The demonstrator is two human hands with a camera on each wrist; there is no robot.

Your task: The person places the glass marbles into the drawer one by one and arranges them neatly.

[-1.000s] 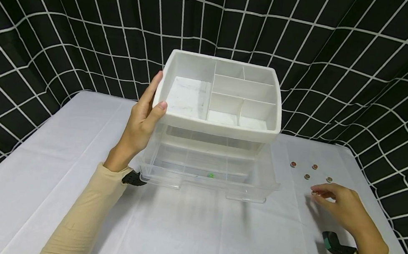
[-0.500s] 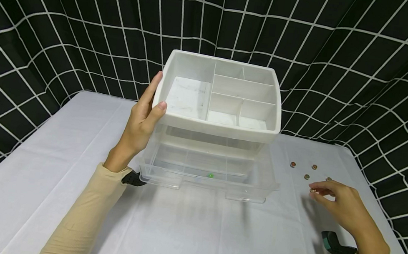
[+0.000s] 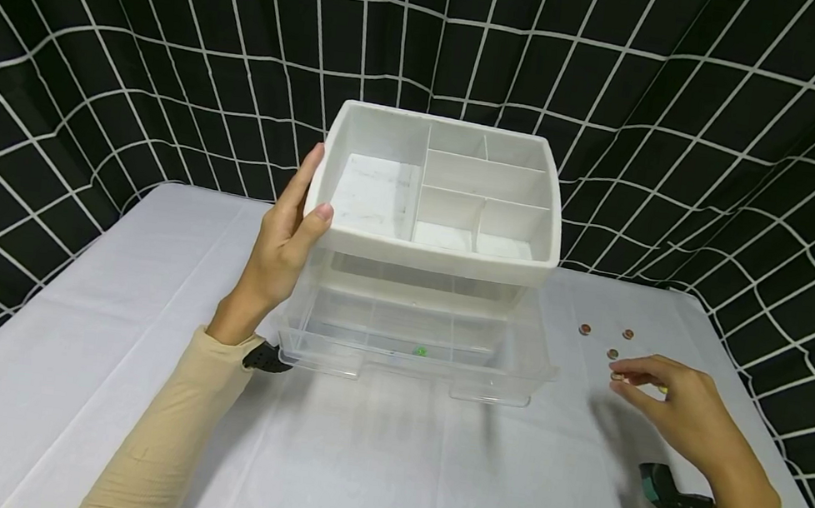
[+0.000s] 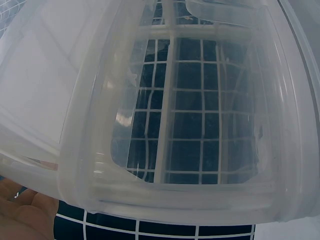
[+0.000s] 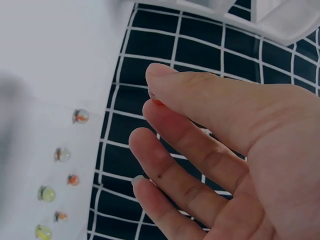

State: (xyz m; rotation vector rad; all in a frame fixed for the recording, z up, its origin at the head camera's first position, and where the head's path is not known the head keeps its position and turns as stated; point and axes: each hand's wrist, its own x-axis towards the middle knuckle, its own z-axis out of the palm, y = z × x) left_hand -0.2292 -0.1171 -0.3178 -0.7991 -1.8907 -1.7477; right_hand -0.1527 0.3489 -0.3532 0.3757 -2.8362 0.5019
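Observation:
A white plastic desktop organizer [image 3: 366, 250] stands in the middle, its top tray split into compartments. My left hand [image 3: 278, 252] holds the organizer's left side, thumb over the front rim and fingers along the side. Below the tray, a clear drawer [image 3: 332, 350] is pulled out, with a small green marble [image 3: 421, 351] in it. Between thumb and index finger, my right hand [image 3: 691, 416] pinches a small marble [image 3: 617, 376], mostly hidden in the right wrist view, where a reddish bit shows. Several glass marbles [image 5: 81, 116] lie on the table near that hand.
A white cloth [image 3: 383, 469] covers the table. Dark curtains [image 3: 439, 40] with a white grid hang behind it and on both sides. The clear drawer juts out toward the front, between the two arms.
My right hand has moved slightly left and away from me, lifting the pinched marble and covering one marble on the table. The left hand and the organizer stay in place.

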